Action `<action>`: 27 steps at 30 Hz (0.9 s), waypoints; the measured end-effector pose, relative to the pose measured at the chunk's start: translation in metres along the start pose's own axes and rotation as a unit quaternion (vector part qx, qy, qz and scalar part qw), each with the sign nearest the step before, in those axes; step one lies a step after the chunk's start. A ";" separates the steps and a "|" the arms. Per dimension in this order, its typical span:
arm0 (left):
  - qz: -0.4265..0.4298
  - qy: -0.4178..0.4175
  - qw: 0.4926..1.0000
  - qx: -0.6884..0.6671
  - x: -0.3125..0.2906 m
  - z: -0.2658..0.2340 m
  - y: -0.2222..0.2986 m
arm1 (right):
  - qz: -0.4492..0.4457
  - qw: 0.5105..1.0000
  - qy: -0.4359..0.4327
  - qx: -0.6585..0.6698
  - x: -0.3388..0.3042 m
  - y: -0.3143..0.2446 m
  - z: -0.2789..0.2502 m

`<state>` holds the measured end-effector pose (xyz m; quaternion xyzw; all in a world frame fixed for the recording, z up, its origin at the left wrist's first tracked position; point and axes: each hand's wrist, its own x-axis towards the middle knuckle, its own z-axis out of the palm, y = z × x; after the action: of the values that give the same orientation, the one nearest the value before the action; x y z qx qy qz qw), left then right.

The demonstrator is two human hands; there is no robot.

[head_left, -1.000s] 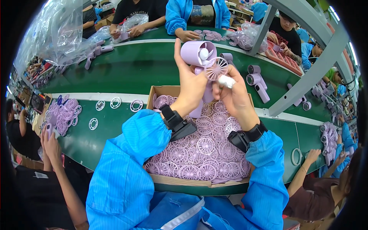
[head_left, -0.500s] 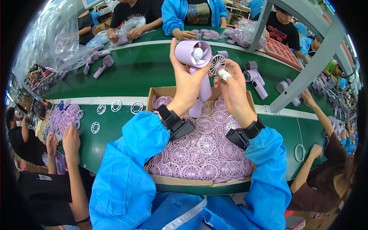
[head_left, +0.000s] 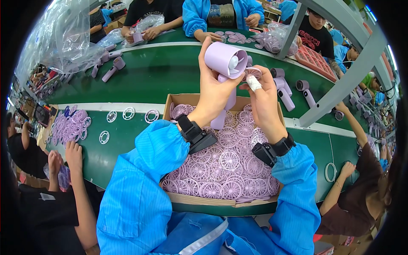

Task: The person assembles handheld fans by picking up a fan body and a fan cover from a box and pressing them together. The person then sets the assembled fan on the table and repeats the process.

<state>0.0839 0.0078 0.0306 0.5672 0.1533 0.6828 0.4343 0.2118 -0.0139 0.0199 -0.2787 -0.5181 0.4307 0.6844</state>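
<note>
above the open cardboard box of lilac spoked grilles on the green bench, the left hand holds a lilac plastic handheld fan body. its fingers are wrapped round the drum-shaped head. the right hand pinches a round lilac wheel-like grille between thumb and taped forefinger, at the rim of the head's open face.

risk, as judged: the grille sits at an angle to the rim, so pressing now may seat it crooked or bend a thin spoke; the pinch is slight, so it may slip into the box.

orientation: the open face points up and right, toward the camera. the fan's long axis runs along its handle, which points down toward the box.
</note>
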 end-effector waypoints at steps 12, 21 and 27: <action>-0.053 0.038 0.996 -0.056 0.004 -0.006 0.005 | 0.049 0.984 -0.141 0.093 0.003 -0.004 -0.010; -0.047 0.042 0.997 -0.048 0.006 -0.009 0.002 | 0.087 0.975 -0.145 0.141 0.002 -0.013 -0.004; -0.151 0.063 0.982 -0.092 0.000 0.000 -0.001 | -0.118 0.977 -0.040 -0.175 -0.006 -0.026 0.006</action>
<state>0.0842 0.0077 0.0300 0.4512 0.2008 0.6545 0.5724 0.2138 -0.0317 0.0406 -0.3134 -0.6422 0.2599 0.6495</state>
